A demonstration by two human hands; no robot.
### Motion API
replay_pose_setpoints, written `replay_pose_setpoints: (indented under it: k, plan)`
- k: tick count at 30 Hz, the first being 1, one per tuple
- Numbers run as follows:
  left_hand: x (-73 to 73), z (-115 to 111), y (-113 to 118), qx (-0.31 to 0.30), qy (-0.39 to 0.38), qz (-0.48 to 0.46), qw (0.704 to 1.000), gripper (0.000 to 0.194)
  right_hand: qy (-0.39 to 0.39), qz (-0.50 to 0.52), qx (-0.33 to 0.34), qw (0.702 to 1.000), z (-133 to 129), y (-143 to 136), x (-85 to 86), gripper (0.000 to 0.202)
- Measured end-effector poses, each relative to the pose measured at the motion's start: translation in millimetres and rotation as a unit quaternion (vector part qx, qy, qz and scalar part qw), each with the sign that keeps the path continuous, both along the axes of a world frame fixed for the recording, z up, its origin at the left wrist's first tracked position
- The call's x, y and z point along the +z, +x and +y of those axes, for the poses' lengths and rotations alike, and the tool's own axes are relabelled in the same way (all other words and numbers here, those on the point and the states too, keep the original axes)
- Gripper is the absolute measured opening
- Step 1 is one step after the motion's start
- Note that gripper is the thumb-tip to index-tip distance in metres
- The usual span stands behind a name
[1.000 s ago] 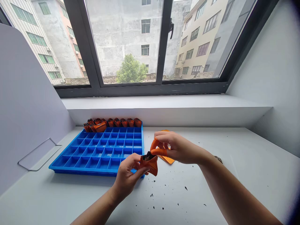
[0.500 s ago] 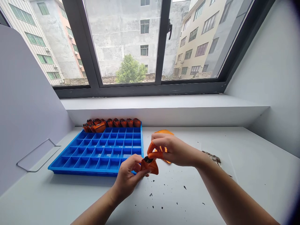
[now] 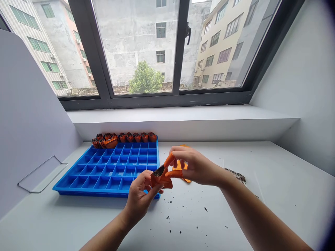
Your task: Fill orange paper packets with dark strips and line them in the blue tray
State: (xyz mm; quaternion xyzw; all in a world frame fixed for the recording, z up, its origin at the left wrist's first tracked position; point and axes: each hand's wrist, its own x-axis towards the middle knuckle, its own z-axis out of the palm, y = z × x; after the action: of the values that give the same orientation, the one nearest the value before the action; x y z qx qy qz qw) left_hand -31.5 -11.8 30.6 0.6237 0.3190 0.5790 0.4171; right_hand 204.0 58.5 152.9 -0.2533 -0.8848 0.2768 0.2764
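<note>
A small orange pouch (image 3: 162, 182) is gripped at its lower left between the thumb and fingers of my left hand (image 3: 140, 193). Its open mouth is tilted up and shows dark, shiny flaky material (image 3: 158, 170). My right hand (image 3: 192, 165) wears orange finger covers on thumb and index finger. Those two fingertips rest on either side of the pouch's right edge, by the mouth. More flat orange pieces (image 3: 184, 166) lie on the table, partly hidden behind my right hand.
A blue compartment tray (image 3: 104, 190) stands at left, with bundles of filled orange-and-black packets (image 3: 111, 142) along its far row. A bent wire frame (image 3: 43, 174) leans by the left panel. Dark flakes (image 3: 205, 209) dot the white table; a heap of dark bits (image 3: 237, 175) lies right.
The pouch has moved slightly left and up in my left hand, and its mouth shows wider. My right thumb and index finger have spread from their pinch at the mouth.
</note>
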Motion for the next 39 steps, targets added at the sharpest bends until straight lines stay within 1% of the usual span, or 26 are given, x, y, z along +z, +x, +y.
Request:
replay_pose_setpoints:
  k: [4, 9, 14, 18, 21, 24, 28, 34, 39]
  plan:
    - [2.4, -1, 1, 0.007, 0.009, -0.001, 1.0, 0.013, -0.015, 0.015, 0.005, 1.0, 0, -7, -4.2, 0.022]
    - [2.1, -1, 0, 0.027, 0.015, 0.015, 0.999, 0.013, -0.033, 0.032, -0.008, 0.999, -1, -10, -8.8, 0.015]
    - [5.3, 2, -1, 0.043, -0.01, 0.046, 0.998, 0.025, -0.023, 0.041, -0.002, 0.999, 2, -8, -14.0, 0.019]
    - [7.5, 4, -4, 0.055, -0.004, 0.07, 0.996, 0.027, -0.008, 0.059, 0.006, 0.998, 2, -7, -11.1, 0.022]
    - [6.3, 4, -5, 0.069, 0.036, 0.113, 0.991, 0.024, -0.004, 0.069, 0.006, 0.998, 1, -5, -6.6, 0.024]
    - [3.1, 4, -4, 0.08, 0.07, 0.123, 0.987, 0.028, 0.006, 0.046, 0.006, 0.999, 0, -3, -4.7, 0.025]
    - [-0.6, 5, -4, 0.077, 0.081, 0.108, 0.988, 0.03, 0.049, 0.015, 0.015, 0.999, 0, -2, -7.0, 0.022]
    - [-2.5, 6, -4, 0.08, 0.08, 0.101, 0.988, 0.028, 0.096, -0.014, -0.002, 0.995, -1, -2, -8.8, 0.012]
    - [-7.9, 6, -5, 0.076, 0.059, 0.084, 0.992, 0.031, 0.129, -0.083, -0.024, 0.988, -7, -3, -7.0, 0.006]
